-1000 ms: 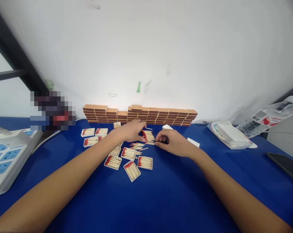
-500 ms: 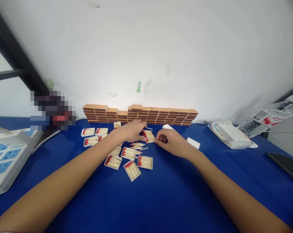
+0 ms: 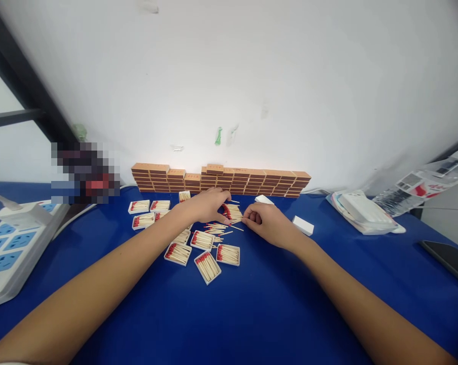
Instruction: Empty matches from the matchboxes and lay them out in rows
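My left hand curves around the red-headed end of a bunch of loose matches, thumb on the near side and fingers on the far side. Its palm side is mostly hidden. Opposite it, my right hand is closed in a pinch at the bare wooden ends, with a match between its fingertips. More loose matches lie on the table just below the left hand. Filled matchbox trays are grouped to the left and in front, some partly covered by my left forearm.
A long row of stacked matchboxes stands along the wall. White trays lie beside my right wrist. A power strip is at left; white packets, a plastic bag and a phone are at right, on the blue table.
A loose match now shows below the bunch, near my right fingertips. Both hands stay almost in place, and the whole view has shifted slightly.
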Demonstrator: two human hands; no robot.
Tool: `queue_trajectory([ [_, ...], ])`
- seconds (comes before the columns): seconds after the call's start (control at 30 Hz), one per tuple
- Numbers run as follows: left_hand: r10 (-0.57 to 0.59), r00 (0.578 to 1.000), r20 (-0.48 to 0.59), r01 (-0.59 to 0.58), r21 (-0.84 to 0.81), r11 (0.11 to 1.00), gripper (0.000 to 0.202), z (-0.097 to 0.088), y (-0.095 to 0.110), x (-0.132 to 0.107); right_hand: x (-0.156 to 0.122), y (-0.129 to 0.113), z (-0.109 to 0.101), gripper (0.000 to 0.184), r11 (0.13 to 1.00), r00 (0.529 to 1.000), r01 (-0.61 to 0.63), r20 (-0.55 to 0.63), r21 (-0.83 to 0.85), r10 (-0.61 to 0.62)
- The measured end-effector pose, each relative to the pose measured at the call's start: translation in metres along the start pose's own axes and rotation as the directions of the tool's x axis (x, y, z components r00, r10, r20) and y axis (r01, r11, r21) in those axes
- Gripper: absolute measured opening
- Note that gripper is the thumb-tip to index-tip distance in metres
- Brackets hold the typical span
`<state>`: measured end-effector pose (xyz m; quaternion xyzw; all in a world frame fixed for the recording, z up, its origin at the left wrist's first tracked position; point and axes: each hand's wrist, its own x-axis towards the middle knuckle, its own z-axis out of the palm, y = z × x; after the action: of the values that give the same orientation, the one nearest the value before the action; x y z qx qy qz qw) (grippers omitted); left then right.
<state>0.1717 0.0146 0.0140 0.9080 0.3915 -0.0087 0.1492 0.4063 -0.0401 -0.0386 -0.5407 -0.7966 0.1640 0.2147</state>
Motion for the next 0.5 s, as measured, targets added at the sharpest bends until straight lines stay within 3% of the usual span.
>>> queue_trajectory([
  [0.5,0.006,1.0,0.006,-0.006,-0.024,1.0,0.069,-0.0001,0.0003,-0.0004,-0.0036,-0.0054,-0.0044,0.014,0.997,0.996,0.071,0.051,0.019,-0.072],
])
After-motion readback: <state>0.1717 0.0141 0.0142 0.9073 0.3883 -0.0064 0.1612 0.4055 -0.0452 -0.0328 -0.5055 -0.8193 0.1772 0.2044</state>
